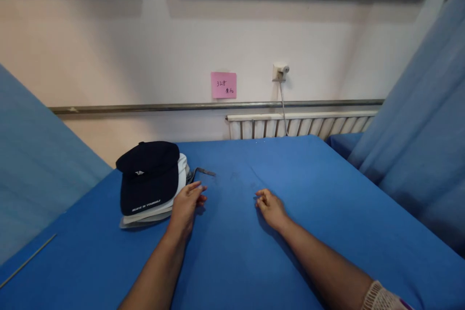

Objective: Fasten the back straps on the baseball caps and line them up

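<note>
Beside a stack of caps, my left hand (pixel 187 203) hovers over the blue cloth with its fingers loosely bent and apart, holding nothing. The top cap (pixel 148 179) is dark navy with white lettering on its brim. Under it lie a white cap (pixel 182 174) and greyish brims, partly covered. A dark strap (pixel 205 171) sticks out from the stack's right side, just beyond my left fingertips. Across from it, my right hand (pixel 271 209) is half curled above the cloth, fingers slightly apart, with nothing visible in it.
Blue cloth covers the table (pixel 232 252). A thin rod (pixel 29 260) lies at its left edge. Blue curtains (pixel 417 121) hang on both sides. Behind stand a radiator (pixel 301 127), a wall pipe (pixel 163 107), a pink note (pixel 224 85) and a socket with a plug (pixel 279 72).
</note>
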A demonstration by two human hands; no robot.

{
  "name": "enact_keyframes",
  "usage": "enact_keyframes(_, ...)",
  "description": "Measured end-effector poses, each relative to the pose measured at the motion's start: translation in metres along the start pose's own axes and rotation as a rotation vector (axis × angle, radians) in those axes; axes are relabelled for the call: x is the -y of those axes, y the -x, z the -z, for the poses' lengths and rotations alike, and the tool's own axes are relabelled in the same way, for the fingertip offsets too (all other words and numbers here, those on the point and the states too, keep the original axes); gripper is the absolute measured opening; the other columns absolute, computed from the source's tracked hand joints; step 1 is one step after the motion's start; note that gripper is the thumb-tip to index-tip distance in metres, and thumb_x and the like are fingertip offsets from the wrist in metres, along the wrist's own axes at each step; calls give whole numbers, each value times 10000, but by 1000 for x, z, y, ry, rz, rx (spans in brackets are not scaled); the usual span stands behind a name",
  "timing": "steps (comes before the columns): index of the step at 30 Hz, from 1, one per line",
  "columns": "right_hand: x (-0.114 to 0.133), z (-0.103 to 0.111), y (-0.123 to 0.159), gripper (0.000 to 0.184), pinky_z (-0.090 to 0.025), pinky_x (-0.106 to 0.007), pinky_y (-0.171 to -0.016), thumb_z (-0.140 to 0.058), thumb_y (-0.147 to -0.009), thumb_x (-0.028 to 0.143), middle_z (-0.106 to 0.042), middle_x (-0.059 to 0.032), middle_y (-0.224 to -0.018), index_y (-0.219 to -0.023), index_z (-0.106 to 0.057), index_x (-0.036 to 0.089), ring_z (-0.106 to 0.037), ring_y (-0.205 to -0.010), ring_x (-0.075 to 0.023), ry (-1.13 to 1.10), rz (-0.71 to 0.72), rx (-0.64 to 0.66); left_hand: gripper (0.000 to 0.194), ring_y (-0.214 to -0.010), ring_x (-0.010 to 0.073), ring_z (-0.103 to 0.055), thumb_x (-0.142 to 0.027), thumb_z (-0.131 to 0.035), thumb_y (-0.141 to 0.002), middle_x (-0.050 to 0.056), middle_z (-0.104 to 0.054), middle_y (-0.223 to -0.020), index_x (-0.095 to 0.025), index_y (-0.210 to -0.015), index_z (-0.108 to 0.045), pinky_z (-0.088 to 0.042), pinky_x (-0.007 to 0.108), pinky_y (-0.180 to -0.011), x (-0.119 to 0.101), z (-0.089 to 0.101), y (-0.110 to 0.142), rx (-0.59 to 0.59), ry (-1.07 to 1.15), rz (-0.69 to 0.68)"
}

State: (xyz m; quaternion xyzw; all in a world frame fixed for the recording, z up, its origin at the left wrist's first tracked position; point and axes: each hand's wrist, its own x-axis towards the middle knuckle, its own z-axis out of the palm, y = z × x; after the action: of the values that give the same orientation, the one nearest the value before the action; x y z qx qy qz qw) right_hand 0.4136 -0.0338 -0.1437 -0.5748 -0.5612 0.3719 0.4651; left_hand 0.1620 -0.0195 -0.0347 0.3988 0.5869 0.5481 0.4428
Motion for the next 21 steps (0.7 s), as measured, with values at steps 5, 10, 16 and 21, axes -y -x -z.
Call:
enact_keyframes(5, -5, 5, -2, 142, -391, -255, -625, -549, -853, 179, -653, 0, -732, -970, -621, 216, -568, -636, -131, 10, 24, 120, 104, -554, 91, -612, -167, -693, -739, 17, -707, -793, -165, -841, -673, -474, 163, -482, -14, 52, 31, -294, 257, 66)
enact_keyframes(10, -9, 7, -8, 107, -392, -237, -612, -583, -850, 205, -642, 11, -711, -945, -632, 212, -551, -616, -115, -44, 26, 187, 50, -486, 86, -599, -137, -645, -809, 10, -679, -690, -150, -764, -661, -480, 150, -425, -20, 84, 36, -370, 252, 140)
enact_keyframes(16, -9, 8, -7, 96, -413, -239, -629, -598, -841, 188, -639, 9, -727, -925, -637, 211, -562, -648, -117, -70, 37, 210, 62, -445, 69, -573, -131, -641, -831, 15, -677, -700, -143, -770, -634, -460, 138, -387, -27, 87, 26, -327, 343, 168)
enact_keyframes(21, -7, 9, -8, 86, -418, -242, -631, -598, -847, 190, -637, 3, -730, -921, -637, 209, -563, -652, -120, -83, 30, 208, 223, -310, 29, -349, -98, -549, -877, -72, -471, -476, -159, -666, -507, -319, 130, -311, -40, 75, 10, -249, 585, 221)
